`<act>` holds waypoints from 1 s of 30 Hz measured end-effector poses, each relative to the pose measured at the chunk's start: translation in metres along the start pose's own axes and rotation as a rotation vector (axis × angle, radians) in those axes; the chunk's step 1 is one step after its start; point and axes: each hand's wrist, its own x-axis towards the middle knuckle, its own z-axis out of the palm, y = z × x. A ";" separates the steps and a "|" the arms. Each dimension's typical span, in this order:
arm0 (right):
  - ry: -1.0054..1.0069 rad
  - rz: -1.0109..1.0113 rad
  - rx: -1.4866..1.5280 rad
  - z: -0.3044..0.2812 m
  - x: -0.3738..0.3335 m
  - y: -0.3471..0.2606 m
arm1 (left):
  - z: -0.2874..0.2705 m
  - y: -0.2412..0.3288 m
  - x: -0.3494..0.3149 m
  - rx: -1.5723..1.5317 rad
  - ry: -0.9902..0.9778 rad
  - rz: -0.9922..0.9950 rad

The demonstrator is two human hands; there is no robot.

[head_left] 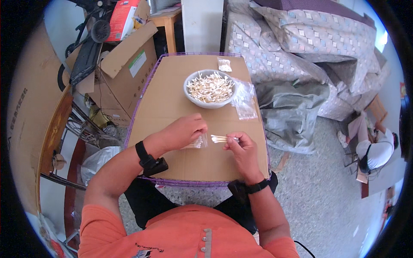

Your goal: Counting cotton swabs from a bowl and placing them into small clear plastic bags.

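Between the fingers of my right hand is a small bunch of cotton swabs, lying level and pointing left. My left hand is closed on the edge of a clear plastic bag, which has more cotton swabs inside, partly hidden under the hand. The bunch and the bag are close together but apart. Beyond both hands, a grey bowl heaped with loose cotton swabs stands on the cardboard-topped table.
Right of the bowl lie flat clear bags, and a filled bag of swabs is behind it. Cardboard boxes flank the table's left; covered bundles and a grey sack its right. Another person sits far right.
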 end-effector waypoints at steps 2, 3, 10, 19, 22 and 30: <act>-0.016 -0.018 0.008 0.009 0.006 0.001 | -0.001 0.002 -0.004 -0.020 0.033 0.004; -0.026 -0.029 0.020 0.012 0.009 0.003 | -0.002 0.003 -0.005 -0.043 0.058 0.008; -0.016 -0.020 -0.151 0.015 0.013 0.009 | -0.009 0.010 -0.008 -0.080 0.111 -0.003; -0.059 -0.083 -0.315 0.026 0.015 -0.008 | 0.000 0.007 -0.007 -0.052 0.123 0.024; -0.060 -0.065 -0.305 0.031 0.017 -0.007 | 0.007 0.003 -0.009 -0.068 0.159 0.025; -0.059 0.013 -0.373 0.035 0.025 0.013 | 0.016 0.008 -0.008 -0.155 0.197 -0.020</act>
